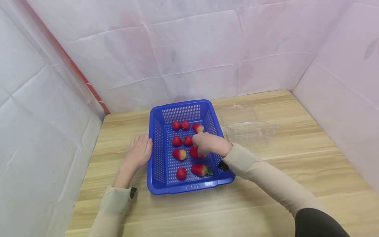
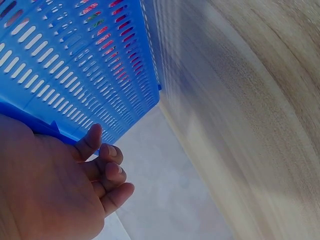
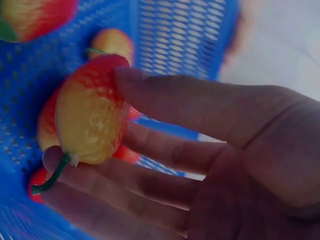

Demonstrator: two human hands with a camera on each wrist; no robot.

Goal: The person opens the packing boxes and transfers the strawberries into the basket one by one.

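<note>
My right hand [image 1: 208,144] reaches into the blue plastic basket [image 1: 189,188]. Its thumb and fingers grip a red-and-yellow strawberry [image 3: 92,117] with a green stem, seen close up in the right wrist view. Around that hand in the basket lie more strawberries [image 1: 179,154] and round red cherries [image 1: 181,173]. Against the basket's left rim rests my left hand [image 1: 139,150]. The left wrist view shows its fingers loosely bent beside the slotted basket wall [image 2: 85,70], holding no separate thing.
Right of the basket, a clear plastic clamshell box [image 1: 251,131] stands with its lid raised on the wooden table [image 1: 299,154]. Pale cloth walls [image 1: 189,49] enclose the table at the back and both sides.
</note>
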